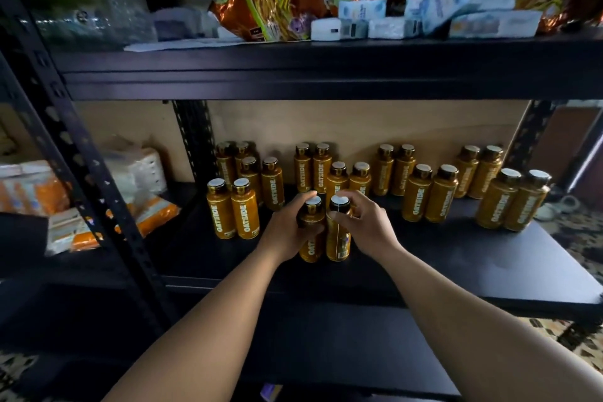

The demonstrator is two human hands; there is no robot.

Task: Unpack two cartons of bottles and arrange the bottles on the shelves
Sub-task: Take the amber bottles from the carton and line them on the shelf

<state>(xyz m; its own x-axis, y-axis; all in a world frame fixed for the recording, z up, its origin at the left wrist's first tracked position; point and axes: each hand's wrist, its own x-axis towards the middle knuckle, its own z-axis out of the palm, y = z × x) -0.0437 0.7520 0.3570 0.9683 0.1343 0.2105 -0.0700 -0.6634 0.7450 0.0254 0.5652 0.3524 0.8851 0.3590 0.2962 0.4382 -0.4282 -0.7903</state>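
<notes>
Amber left bottle [310, 250] and right bottle [337, 238] stand side by side on the shelf [473, 258]. The left hand [287, 232] wraps its fingers round one, and the right hand [372, 225] curls on the other's neck. Other pairs [232, 210] stand at nine and three o'clock. Placing step, I'd say. Next up: release both cleanly without tipping them, then fetch more.
</notes>
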